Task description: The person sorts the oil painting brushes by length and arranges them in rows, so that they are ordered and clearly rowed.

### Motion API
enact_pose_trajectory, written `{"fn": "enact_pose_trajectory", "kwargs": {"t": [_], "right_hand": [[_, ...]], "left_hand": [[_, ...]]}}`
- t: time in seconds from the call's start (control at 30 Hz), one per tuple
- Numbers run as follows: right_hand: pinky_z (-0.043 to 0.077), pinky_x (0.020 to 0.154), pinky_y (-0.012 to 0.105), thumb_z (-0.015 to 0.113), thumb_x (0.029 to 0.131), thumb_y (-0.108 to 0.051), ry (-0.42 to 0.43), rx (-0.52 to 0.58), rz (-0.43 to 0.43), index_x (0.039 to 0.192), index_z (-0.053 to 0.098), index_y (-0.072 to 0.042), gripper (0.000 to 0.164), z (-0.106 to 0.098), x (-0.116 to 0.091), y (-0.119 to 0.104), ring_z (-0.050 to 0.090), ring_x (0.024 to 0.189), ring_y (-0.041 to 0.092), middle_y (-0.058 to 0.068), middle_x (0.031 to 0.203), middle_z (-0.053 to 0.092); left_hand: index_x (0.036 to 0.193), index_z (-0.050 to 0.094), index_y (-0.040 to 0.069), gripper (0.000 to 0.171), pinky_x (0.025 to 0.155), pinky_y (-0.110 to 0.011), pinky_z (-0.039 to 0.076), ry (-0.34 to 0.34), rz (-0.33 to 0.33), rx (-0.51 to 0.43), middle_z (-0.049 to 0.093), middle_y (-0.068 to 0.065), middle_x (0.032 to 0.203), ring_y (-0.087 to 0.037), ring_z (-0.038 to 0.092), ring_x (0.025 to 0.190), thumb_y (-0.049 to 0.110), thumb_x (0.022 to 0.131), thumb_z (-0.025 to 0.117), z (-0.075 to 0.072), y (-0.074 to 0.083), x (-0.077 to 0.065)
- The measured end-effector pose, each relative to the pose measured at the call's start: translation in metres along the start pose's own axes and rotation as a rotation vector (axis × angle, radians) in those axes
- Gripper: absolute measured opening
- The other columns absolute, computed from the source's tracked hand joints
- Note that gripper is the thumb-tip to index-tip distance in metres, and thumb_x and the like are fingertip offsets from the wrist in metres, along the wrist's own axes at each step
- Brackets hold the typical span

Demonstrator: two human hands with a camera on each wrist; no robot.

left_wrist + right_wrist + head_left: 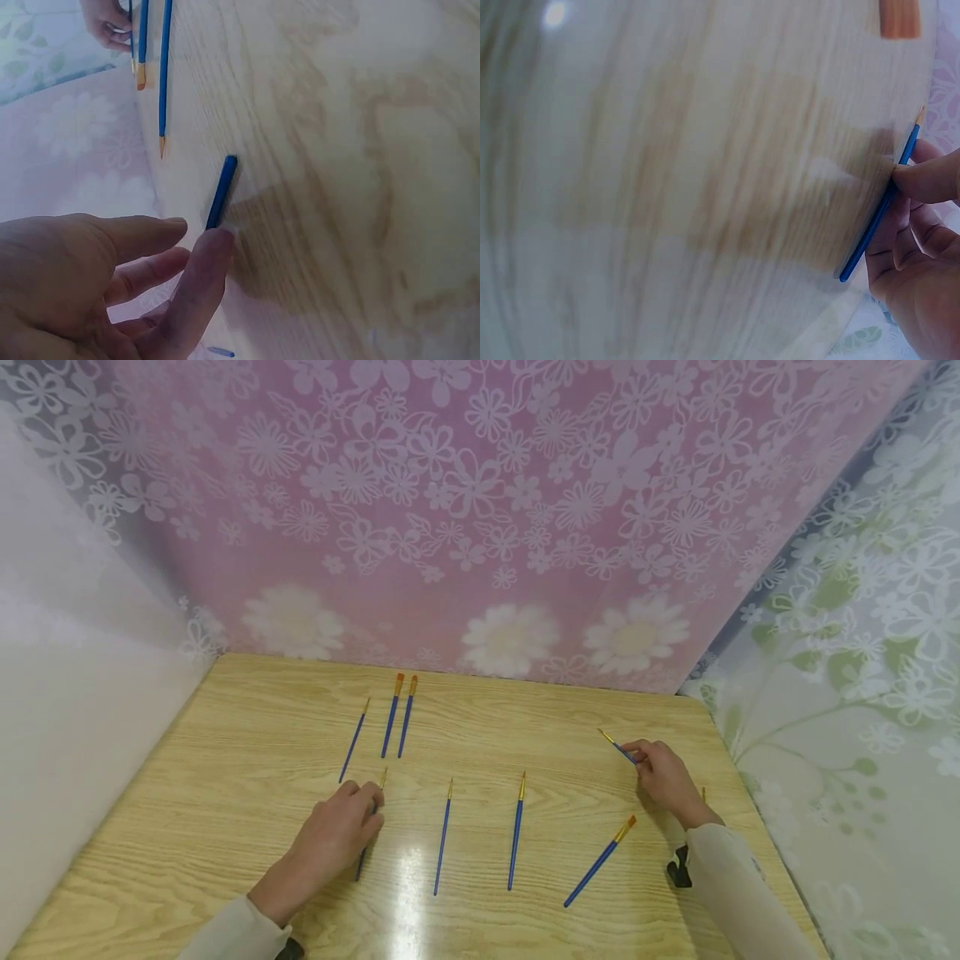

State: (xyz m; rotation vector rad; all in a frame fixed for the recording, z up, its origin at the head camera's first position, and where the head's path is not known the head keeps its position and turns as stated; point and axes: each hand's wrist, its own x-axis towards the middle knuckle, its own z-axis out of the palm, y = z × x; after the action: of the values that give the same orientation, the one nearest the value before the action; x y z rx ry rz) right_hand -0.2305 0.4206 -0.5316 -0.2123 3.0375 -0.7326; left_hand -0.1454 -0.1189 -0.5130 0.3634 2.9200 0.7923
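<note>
My right hand (666, 781) pinches a thin paintbrush (877, 214) between thumb and fingers near the table's right side. Its blue handle runs toward the palm, and its fine tip points to the upper left in the head view. At the left, my left hand (333, 831) is over another blue paintbrush (363, 852), which its fingers partly hide. In the left wrist view, the index finger (206, 274) overlaps that brush's handle (222, 191), and a gap separates thumb and index fingertips. Whether the finger touches the handle is unclear.
Between the hands lie two thin paintbrushes (443, 839) (516, 835) and a flat-tipped one (600, 864). Farther back left are a slim brush (354, 743) and two flat brushes (390, 722) (407, 722). A brush tip (703, 794) shows beside my right wrist. Patterned fabric (480, 527) borders the wooden table (225, 793).
</note>
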Motion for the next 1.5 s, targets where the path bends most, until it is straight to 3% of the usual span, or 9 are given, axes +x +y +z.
{"fn": "enact_pose_trajectory", "kwargs": {"t": [0.1, 0.33, 0.53, 0.77, 1.0, 1.2, 1.5], "right_hand": [[0.057, 0.085, 0.058, 0.054, 0.102, 0.011, 0.001, -0.001, 0.0, 0.139, 0.066, 0.006, 0.039, 0.0, 0.0, 0.001, 0.065, 0.092, 0.033, 0.025, 0.11, 0.067], [0.057, 0.085, 0.058, 0.054, 0.102, 0.011, 0.002, -0.006, -0.003, 0.139, 0.066, 0.006, 0.039, 0.0, 0.0, 0.001, 0.066, 0.092, 0.033, 0.026, 0.111, 0.068], [0.057, 0.085, 0.059, 0.054, 0.102, 0.011, 0.006, -0.008, -0.008, 0.138, 0.066, 0.006, 0.038, -0.001, -0.002, 0.001, 0.066, 0.093, 0.036, 0.027, 0.111, 0.067], [0.057, 0.086, 0.059, 0.054, 0.103, 0.01, 0.009, -0.007, -0.001, 0.139, 0.066, 0.005, 0.038, -0.001, -0.001, 0.002, 0.067, 0.094, 0.037, 0.027, 0.112, 0.067], [0.056, 0.087, 0.06, 0.053, 0.103, 0.011, 0.004, -0.002, -0.005, 0.14, 0.065, 0.006, 0.039, -0.001, -0.001, 0.002, 0.066, 0.095, 0.037, 0.027, 0.112, 0.067], [0.056, 0.086, 0.06, 0.054, 0.103, 0.011, 0.006, -0.002, -0.007, 0.139, 0.065, 0.006, 0.038, -0.001, -0.002, 0.002, 0.066, 0.095, 0.038, 0.028, 0.112, 0.067], [0.057, 0.084, 0.059, 0.055, 0.102, 0.012, 0.001, 0.001, -0.004, 0.138, 0.066, 0.006, 0.038, -0.002, 0.0, -0.001, 0.066, 0.093, 0.036, 0.027, 0.112, 0.067]], "left_hand": [[0.117, 0.07, 0.012, 0.013, 0.083, -0.054, 0.056, 0.02, -0.015, 0.007, 0.067, -0.004, 0.103, -0.016, 0.062, 0.082, 0.016, 0.105, 0.067, -0.004, -0.003, 0.003], [0.121, 0.072, 0.013, 0.022, 0.056, -0.033, 0.047, 0.034, -0.058, 0.057, 0.072, -0.001, 0.104, -0.017, 0.065, 0.078, 0.02, 0.107, 0.058, -0.019, -0.018, 0.017], [0.124, 0.072, 0.008, 0.025, 0.054, -0.034, 0.049, 0.057, -0.085, 0.065, 0.074, -0.007, 0.107, -0.02, 0.065, 0.074, 0.021, 0.107, 0.058, -0.032, -0.033, 0.036], [0.124, 0.072, 0.003, 0.025, 0.061, -0.036, 0.054, 0.063, -0.102, 0.028, 0.072, -0.013, 0.111, -0.022, 0.065, 0.079, 0.018, 0.107, 0.061, -0.036, -0.048, 0.054], [0.125, 0.07, -0.005, 0.025, 0.073, -0.043, 0.058, 0.106, -0.061, -0.001, 0.07, -0.018, 0.105, -0.026, 0.067, 0.086, 0.011, 0.107, 0.064, -0.037, -0.052, 0.071], [0.127, 0.068, -0.009, 0.027, 0.082, -0.049, 0.059, 0.109, -0.052, -0.025, 0.07, -0.024, 0.111, -0.034, 0.068, 0.094, 0.008, 0.107, 0.059, -0.036, -0.052, 0.084], [0.131, 0.064, -0.01, 0.031, 0.079, -0.049, 0.06, 0.096, -0.086, -0.015, 0.069, -0.028, 0.119, -0.034, 0.07, 0.093, 0.01, 0.108, 0.06, -0.034, -0.053, 0.095]]}}
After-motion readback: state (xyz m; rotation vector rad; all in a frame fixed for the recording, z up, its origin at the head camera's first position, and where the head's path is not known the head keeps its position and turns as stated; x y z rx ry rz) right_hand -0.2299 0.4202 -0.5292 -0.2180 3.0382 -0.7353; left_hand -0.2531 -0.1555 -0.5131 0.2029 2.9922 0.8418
